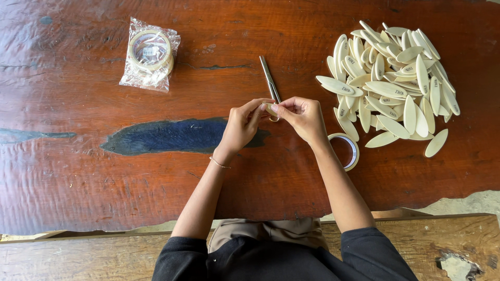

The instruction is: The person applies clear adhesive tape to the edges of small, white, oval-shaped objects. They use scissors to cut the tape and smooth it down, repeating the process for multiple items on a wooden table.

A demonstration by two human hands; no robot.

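Note:
My left hand [244, 124] and my right hand [302, 115] meet over the middle of the dark wooden table [78, 171]. Between their fingertips they pinch a small pale oval wooden piece [270, 109]. Directly beyond the fingers lies a pair of metal scissors [270, 79], its blades pointing away from me. A roll of tape [350, 151] lies flat just right of my right wrist. A big heap of pale oval wooden pieces [393, 83] is spread at the right.
A second tape roll in a clear plastic wrapper [150, 53] lies at the far left. A dark blue filled patch [172, 136] runs through the tabletop under my left hand. A wooden bench [78, 255] sits along the near edge.

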